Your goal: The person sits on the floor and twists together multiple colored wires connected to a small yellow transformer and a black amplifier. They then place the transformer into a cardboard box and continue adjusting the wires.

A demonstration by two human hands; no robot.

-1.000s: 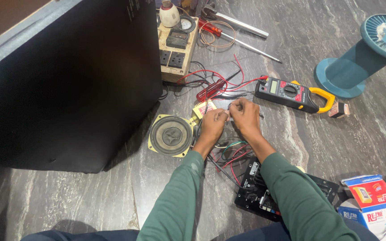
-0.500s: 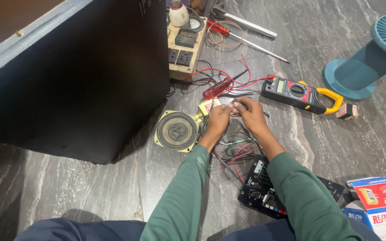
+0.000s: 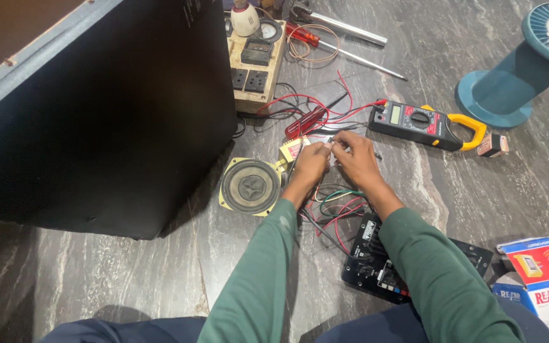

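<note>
Marble floor (image 3: 478,190); both hands, left (image 3: 311,163) and right (image 3: 356,157), pinching thin wire ends (image 3: 332,145) together, meter (image 3: 422,122) parked close for reach.

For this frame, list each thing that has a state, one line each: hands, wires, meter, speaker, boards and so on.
left hand: fingertips pinched on thin wire ends
right hand: fingertips meeting the left, on the same wires
wires: loose, tangled on the floor below the hands
clamp meter: lying flat, leads attached
speaker: lying cone up
black circuit panel: flat, partly under the right forearm
teal spool: tipped on its side
</note>
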